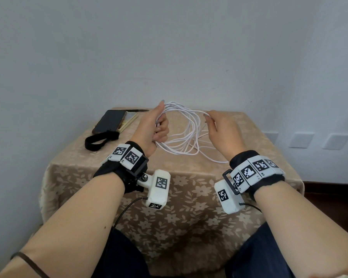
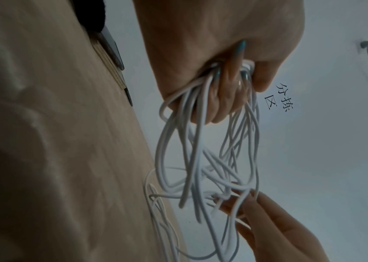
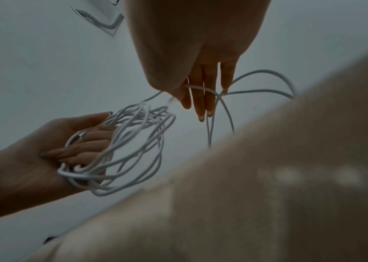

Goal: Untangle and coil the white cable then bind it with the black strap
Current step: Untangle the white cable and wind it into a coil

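My left hand [image 1: 159,127] is raised above the table, fingers curled round several loops of the white cable [image 1: 186,135]; the loops hang from it as a loose coil [image 2: 192,150]. To its right, my right hand [image 1: 209,119] pinches one strand of the cable between thumb and forefinger, the other fingers [image 3: 203,106] held straight. A loose tail [image 1: 217,160] trails from the coil onto the cloth. The black strap [image 1: 97,140] lies looped on the table's left side, apart from both hands.
The small table wears a beige flowered cloth [image 1: 169,197] and stands against a pale wall. A dark phone [image 1: 109,121] rests on a notebook [image 1: 129,121] at the back left, with a pen [image 1: 138,110] behind it.
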